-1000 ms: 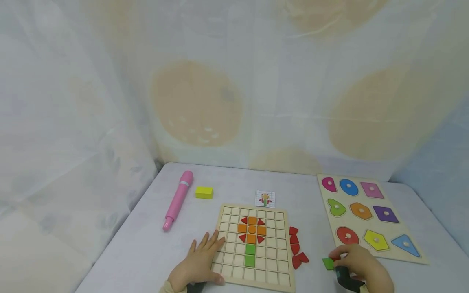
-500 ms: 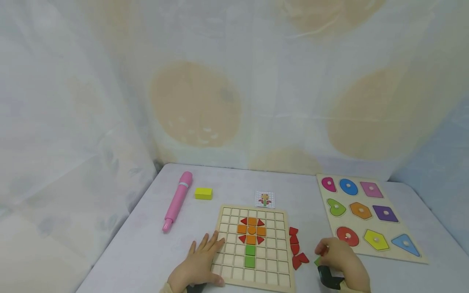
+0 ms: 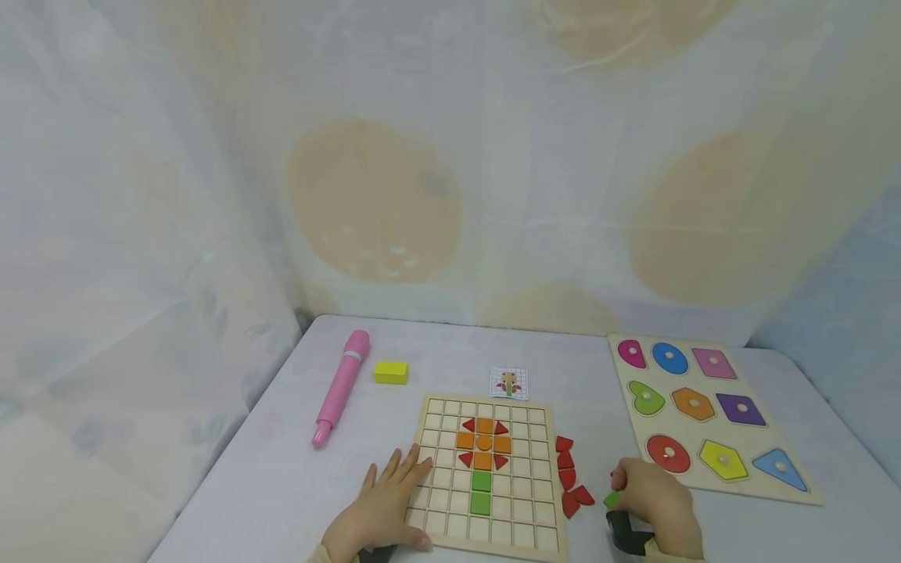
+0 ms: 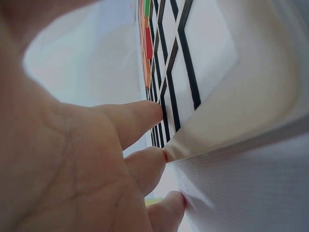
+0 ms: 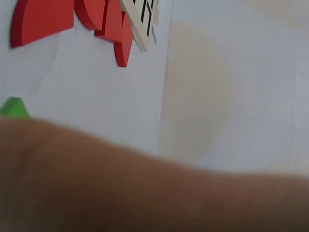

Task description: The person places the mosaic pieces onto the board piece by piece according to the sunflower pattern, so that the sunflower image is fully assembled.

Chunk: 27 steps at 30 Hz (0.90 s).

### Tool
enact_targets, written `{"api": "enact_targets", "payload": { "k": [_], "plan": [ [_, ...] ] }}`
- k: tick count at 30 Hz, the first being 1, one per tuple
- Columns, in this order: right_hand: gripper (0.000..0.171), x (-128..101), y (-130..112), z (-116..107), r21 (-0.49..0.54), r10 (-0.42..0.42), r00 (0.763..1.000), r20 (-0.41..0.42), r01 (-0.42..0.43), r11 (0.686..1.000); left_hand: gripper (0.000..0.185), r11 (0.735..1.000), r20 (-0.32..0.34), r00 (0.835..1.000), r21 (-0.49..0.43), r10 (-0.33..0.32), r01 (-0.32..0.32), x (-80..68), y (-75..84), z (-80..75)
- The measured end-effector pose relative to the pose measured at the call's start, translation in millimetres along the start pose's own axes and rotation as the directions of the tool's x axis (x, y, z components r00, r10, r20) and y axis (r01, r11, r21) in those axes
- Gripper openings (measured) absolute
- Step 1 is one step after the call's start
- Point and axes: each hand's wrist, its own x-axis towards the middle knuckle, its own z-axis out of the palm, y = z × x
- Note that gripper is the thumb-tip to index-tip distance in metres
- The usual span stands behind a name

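Green shows at the fingertips of the right hand [image 3: 651,500], which curls knuckles-up on the white table [image 3: 281,485] and pinches a small green block [image 3: 612,499] at its 9 o'clock side; only a corner of the block peeks out, flat and bright, just off the red pieces [image 3: 568,477]. Those red pieces lie in a loose column at 3 o'clock of the wooden grid board [image 3: 524,438]. On that board's 9 o'clock edge the left hand [image 3: 383,508] rests palm-down, fingers straight and spread, tips touching the frame and gripping nothing. An orange-and-red flower with a green stem fills the board's middle squares. Farther off at 2 o'clock lies a shape-peg puzzle [image 3: 704,414].
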Motion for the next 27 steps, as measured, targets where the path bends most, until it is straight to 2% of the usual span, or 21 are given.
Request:
{"api": "enact_targets", "payload": {
  "k": [11, 22, 27],
  "plan": [
    [0.027, 9.1, -16.1, 7.3, 0.024, -0.071, 0.993, -0.099, 0.074, 0.997, 0.108, 1.000, -0.002, 1.000, -0.005, 0.006, -0.006, -0.7, -0.6, 0.1],
    [0.036, 11.7, -21.8, 9.6, 0.062, -0.106, 0.987, -0.119, 0.114, 0.992, 0.108, 1.000, -0.005, 1.000, 0.004, 0.008, -0.008, 0.7, -3.0, 2.5],
    [0.035, 7.8, -28.0, 7.0, 0.081, -0.141, 0.980, -0.141, 0.154, 0.985, 0.109, 1.000, -0.003, 1.000, -0.002, 0.011, -0.011, 0.6, -3.5, 3.0]
  ]
}}
